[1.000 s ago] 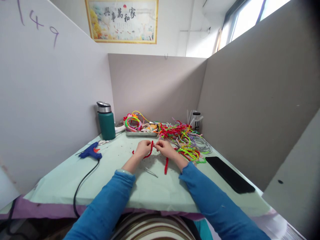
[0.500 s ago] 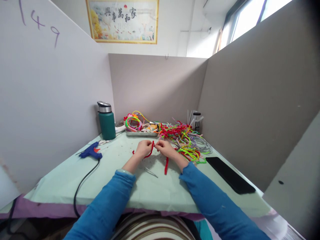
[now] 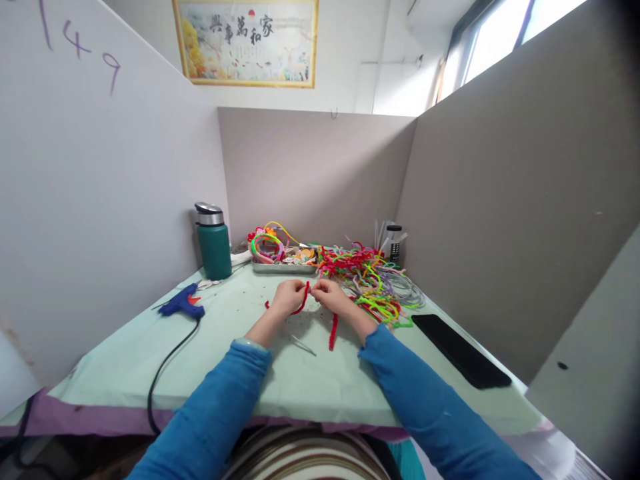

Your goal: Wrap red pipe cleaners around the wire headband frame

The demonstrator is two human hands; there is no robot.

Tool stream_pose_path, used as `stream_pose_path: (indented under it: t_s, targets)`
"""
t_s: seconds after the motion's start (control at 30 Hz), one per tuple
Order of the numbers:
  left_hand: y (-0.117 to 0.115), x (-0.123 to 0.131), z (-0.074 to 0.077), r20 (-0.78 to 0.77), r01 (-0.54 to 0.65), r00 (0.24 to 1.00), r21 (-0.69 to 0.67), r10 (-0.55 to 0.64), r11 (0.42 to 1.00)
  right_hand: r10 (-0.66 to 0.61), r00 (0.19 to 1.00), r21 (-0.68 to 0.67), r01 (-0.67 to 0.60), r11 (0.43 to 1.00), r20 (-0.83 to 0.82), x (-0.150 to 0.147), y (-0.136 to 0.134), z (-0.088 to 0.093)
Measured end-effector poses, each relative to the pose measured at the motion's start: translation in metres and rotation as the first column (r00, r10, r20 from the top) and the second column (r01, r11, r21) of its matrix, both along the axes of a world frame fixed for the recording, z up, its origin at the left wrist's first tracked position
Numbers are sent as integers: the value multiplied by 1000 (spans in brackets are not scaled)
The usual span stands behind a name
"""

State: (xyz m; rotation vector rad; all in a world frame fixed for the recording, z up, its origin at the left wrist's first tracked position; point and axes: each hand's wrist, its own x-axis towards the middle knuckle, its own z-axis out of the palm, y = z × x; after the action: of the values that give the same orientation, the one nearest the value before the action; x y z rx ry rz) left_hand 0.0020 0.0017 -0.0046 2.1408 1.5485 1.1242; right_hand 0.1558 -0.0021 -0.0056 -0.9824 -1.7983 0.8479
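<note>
Above the middle of the table, my left hand [image 3: 289, 297] is closed in a pinch on a red pipe cleaner [image 3: 303, 305], which bends up past its fingertips and curves down below the hand. My right hand [image 3: 330, 295] is also pinched shut, its fingertips against the upper end of that pipe cleaner, close to the left fingers. A straight red fuzzy piece [image 3: 333, 332] shows below the right wrist; whether it joins the held one is hidden. A thin pair of metal tweezers or wire [image 3: 303, 345] lies on the table beneath my hands.
A blue glue gun [image 3: 183, 304] with a black cord lies left, near a green bottle [image 3: 214, 247]. Behind are a metal tray [image 3: 285, 269] of small pieces and a heap of coloured pipe cleaners [image 3: 360, 267]. A black phone [image 3: 459, 350] lies right. Partitions enclose the table.
Both hands stay nearly in place. The top of the red pipe cleaner has shifted very slightly right, toward my right fingertips.
</note>
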Motion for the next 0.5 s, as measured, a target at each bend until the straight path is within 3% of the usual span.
stream_pose_path:
  t_s: [0.5]
  targets:
    - [-5,2,5,98,15,995,-35,-12,999,17,1000,-11,-17,1000,4,1,0,0]
